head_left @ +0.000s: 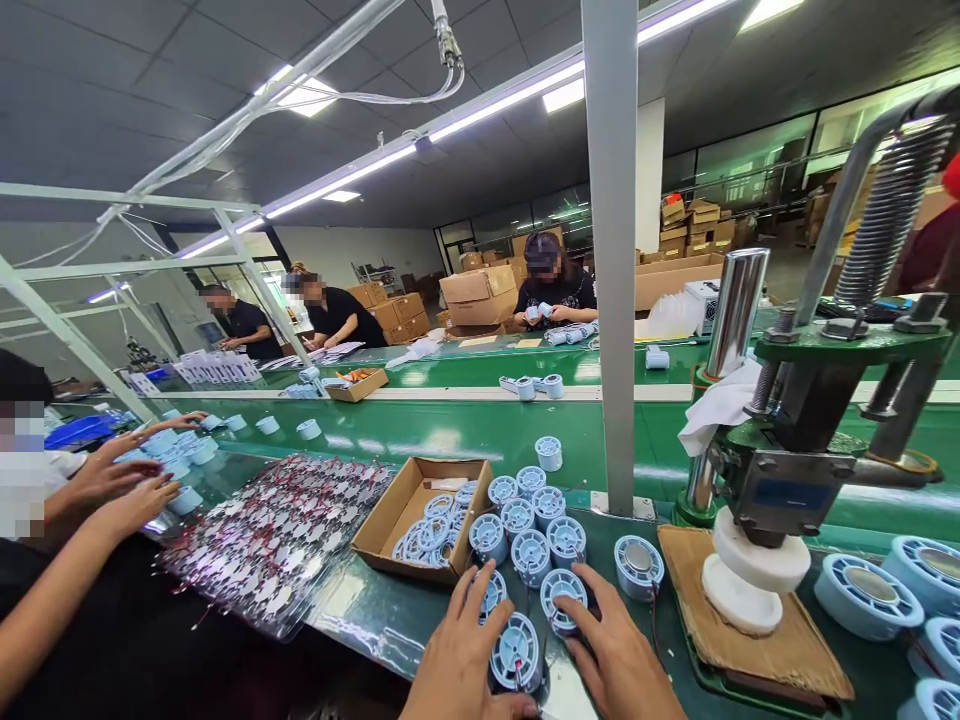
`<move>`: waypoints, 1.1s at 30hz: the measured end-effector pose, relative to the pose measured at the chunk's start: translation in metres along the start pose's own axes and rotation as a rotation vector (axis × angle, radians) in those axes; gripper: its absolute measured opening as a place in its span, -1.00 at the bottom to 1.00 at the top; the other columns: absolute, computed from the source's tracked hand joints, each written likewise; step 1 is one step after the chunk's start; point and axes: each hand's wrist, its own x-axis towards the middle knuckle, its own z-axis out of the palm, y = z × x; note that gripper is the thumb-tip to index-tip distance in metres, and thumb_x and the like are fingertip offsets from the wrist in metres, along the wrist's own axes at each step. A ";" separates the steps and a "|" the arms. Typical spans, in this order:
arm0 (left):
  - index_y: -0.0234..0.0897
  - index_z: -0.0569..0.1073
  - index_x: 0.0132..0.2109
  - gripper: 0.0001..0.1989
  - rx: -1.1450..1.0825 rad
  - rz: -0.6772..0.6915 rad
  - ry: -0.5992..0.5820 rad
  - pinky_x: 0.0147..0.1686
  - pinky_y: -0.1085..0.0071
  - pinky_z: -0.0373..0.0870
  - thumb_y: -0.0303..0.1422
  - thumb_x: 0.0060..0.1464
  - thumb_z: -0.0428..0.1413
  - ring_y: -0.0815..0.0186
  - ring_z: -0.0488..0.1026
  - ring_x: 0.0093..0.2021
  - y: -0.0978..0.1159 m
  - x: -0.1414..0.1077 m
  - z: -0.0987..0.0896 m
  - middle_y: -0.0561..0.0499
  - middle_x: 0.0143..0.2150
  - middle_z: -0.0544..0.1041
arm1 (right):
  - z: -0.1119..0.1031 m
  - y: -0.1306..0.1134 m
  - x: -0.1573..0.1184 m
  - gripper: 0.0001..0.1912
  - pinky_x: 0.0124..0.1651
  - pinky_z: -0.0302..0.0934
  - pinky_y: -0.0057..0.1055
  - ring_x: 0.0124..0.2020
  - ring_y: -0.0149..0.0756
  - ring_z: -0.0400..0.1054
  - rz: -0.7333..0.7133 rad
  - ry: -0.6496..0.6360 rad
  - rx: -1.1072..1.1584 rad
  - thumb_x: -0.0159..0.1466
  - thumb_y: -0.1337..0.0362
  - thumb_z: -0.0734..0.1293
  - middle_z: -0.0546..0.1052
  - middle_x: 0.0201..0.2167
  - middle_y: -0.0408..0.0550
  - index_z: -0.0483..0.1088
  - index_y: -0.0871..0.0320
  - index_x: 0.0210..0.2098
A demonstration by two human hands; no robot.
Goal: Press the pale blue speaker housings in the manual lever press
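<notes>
L hand point(459, 650) and R hand point(615, 655) both open on loose blue spools point(525, 545), gripping nothing afaict; box point(390, 520) approx half full, press point(757, 580) empty.

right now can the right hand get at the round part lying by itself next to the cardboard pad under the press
Probably yes. The right hand rests on the green table just left of that lone round part, and only bare table lies between them. The press and its cardboard pad sit farther right, out of the way.
</notes>
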 end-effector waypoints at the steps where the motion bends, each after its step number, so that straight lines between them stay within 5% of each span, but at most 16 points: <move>1: -0.05 0.39 0.11 -0.27 -0.021 -0.025 -0.001 0.17 -0.06 0.37 -0.23 -0.28 0.42 -0.12 -0.01 0.41 0.002 0.000 0.000 -0.11 0.45 0.03 | -0.002 -0.001 0.000 -0.50 0.12 0.33 -0.21 0.21 -0.12 0.26 -0.010 0.029 0.012 0.17 0.53 0.23 0.24 0.26 0.08 0.41 0.02 0.05; 8: -0.04 0.41 0.04 -0.37 -0.031 -0.054 0.024 0.01 -0.07 0.48 -0.25 -0.25 0.37 -0.15 0.01 0.40 0.011 0.001 0.000 -0.08 0.44 0.05 | -0.042 -0.012 -0.003 -0.60 0.03 0.38 -0.19 0.16 -0.14 0.24 -0.191 0.290 0.052 0.28 0.49 0.18 0.24 0.17 0.11 0.34 0.06 0.06; 17: -0.21 0.43 0.02 -0.37 -0.216 0.132 0.268 0.14 0.07 0.38 -0.25 -0.28 0.37 -0.08 0.15 0.34 0.006 -0.019 0.008 -0.22 0.38 0.16 | -0.058 -0.024 -0.012 -0.69 -0.08 0.38 -0.29 0.01 -0.23 0.31 -0.236 0.284 0.051 0.31 0.48 0.16 0.29 0.08 0.10 0.35 0.10 -0.02; 21: -0.19 0.41 0.01 -0.42 -0.355 0.183 0.390 0.19 0.07 0.29 -0.05 -0.15 0.29 -0.07 0.21 0.31 -0.001 -0.064 0.002 -0.23 0.38 0.14 | -0.047 -0.045 -0.012 -0.67 -0.01 0.35 -0.28 0.02 -0.23 0.32 -0.244 0.222 0.131 0.31 0.49 0.14 0.32 0.07 0.08 0.34 0.09 -0.01; 24: -0.16 0.37 0.01 -0.45 -0.465 -0.021 0.568 0.19 0.10 0.28 0.06 -0.03 0.18 -0.01 0.25 0.29 -0.023 -0.125 0.007 -0.20 0.38 0.13 | -0.027 -0.071 -0.007 -0.62 0.02 0.35 -0.26 0.02 -0.22 0.33 -0.321 0.028 0.184 0.27 0.51 0.14 0.36 0.02 0.09 0.32 0.12 0.03; 27: -0.18 0.32 0.01 -0.49 -0.429 -0.539 0.674 0.25 0.14 0.21 0.03 0.02 0.11 0.05 0.23 0.30 -0.062 -0.198 0.048 -0.16 0.35 0.19 | 0.007 -0.104 0.008 -0.53 0.09 0.32 -0.19 0.08 -0.11 0.30 -0.464 -0.273 0.090 0.22 0.54 0.18 0.34 0.08 0.18 0.31 0.19 0.11; 30: -0.25 0.34 0.02 -0.44 -0.288 -1.106 0.511 0.29 0.22 0.16 0.03 -0.03 0.04 0.06 0.23 0.30 -0.101 -0.265 0.127 -0.18 0.33 0.23 | 0.045 -0.131 0.029 -0.45 0.18 0.23 -0.07 0.21 0.05 0.20 -0.649 -0.463 -0.058 0.22 0.52 0.23 0.24 0.20 0.29 0.26 0.19 0.21; 33: -0.39 0.39 0.01 -0.41 -0.269 -1.373 0.318 0.19 0.14 0.29 0.00 -0.01 0.02 -0.06 0.34 0.21 -0.128 -0.310 0.217 -0.34 0.18 0.39 | 0.079 -0.138 0.046 -0.44 0.25 0.13 0.01 0.31 0.10 0.09 -0.725 -0.533 -0.101 0.25 0.48 0.24 0.18 0.28 0.30 0.24 0.16 0.24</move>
